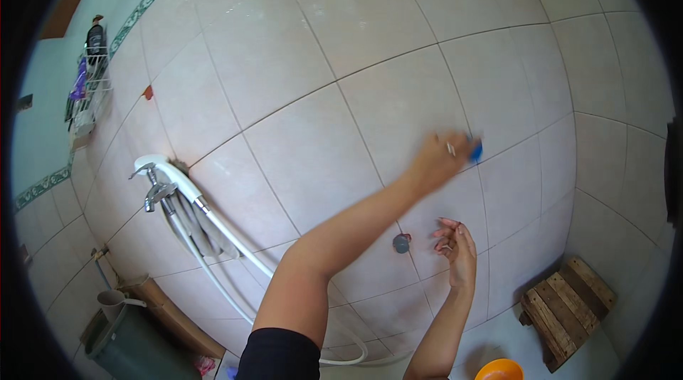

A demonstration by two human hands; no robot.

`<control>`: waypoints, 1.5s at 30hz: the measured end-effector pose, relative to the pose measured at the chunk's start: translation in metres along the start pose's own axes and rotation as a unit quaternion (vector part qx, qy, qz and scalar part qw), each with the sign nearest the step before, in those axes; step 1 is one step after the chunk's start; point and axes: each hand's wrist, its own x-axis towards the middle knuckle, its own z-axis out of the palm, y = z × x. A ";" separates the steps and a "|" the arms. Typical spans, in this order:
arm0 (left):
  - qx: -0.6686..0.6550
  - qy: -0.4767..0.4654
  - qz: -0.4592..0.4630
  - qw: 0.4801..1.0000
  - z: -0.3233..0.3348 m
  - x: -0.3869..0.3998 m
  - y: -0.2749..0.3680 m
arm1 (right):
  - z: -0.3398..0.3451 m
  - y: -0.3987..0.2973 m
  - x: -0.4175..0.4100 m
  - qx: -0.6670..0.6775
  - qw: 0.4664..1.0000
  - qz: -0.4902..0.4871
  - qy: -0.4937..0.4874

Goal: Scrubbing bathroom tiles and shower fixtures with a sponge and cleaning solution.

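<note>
My left hand point(440, 158) is raised against the tiled wall point(299, 177), its fingers closed on a small blue object point(476, 150). Motion blur and the fingers hide most of that object, so its kind is unclear. A ring shows on this hand, and a black sleeve covers the upper arm. Below it, my right hand point(458, 252) is held up in front of the wall with loosely bent fingers apart and nothing in them. A round grey cap point(401, 243) sits on the wall just left of the right hand.
At left, a white shower head point(181, 180) and hose hang by a chrome tap point(157, 190). A wire rack point(98, 78) holds bottles. Lower left stands a dark bucket point(141, 345) with a dipper point(114, 302). A wooden stool point(571, 308) and orange basin point(500, 370) are lower right.
</note>
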 end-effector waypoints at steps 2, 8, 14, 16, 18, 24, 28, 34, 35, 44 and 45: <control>-0.032 0.003 0.063 0.998 -0.008 -0.047 0.026 | -0.001 -0.001 -0.001 0.013 1.000 -0.017 0.022; 0.114 -0.053 -0.010 0.992 -0.079 -0.047 -0.072 | -0.002 -0.003 0.002 -0.011 0.999 -0.012 0.037; 0.237 0.152 -0.216 0.935 -0.084 0.009 -0.145 | 0.009 0.008 -0.004 -0.003 0.999 0.005 0.036; 0.059 0.049 -0.243 0.967 -0.058 0.005 -0.099 | 0.014 0.010 -0.006 -0.008 0.999 0.012 0.032; 0.111 -0.042 -0.027 0.993 -0.040 -0.027 -0.040 | 0.023 0.005 -0.011 -0.016 0.999 0.021 0.024; -0.006 -0.153 0.071 0.986 -0.072 -0.096 -0.020 | 0.016 -0.010 -0.013 0.018 0.998 -0.026 0.060; 0.208 -0.033 -0.084 0.974 -0.103 -0.051 -0.124 | 0.022 -0.006 -0.011 0.033 0.997 -0.022 0.073; 0.166 -0.016 -0.170 0.971 -0.067 -0.041 -0.097 | 0.036 0.014 -0.013 0.037 0.996 0.009 0.076; 0.158 -0.111 -0.122 0.974 -0.063 -0.057 -0.062 | 0.040 0.012 -0.014 0.040 0.996 0.012 0.074; 0.142 -0.073 -0.030 0.987 -0.126 -0.116 -0.108 | 0.038 0.004 -0.016 0.044 0.997 -0.011 0.069; 0.203 -0.091 -0.106 0.969 -0.136 -0.105 -0.136 | 0.038 0.006 -0.016 0.046 0.996 -0.012 0.076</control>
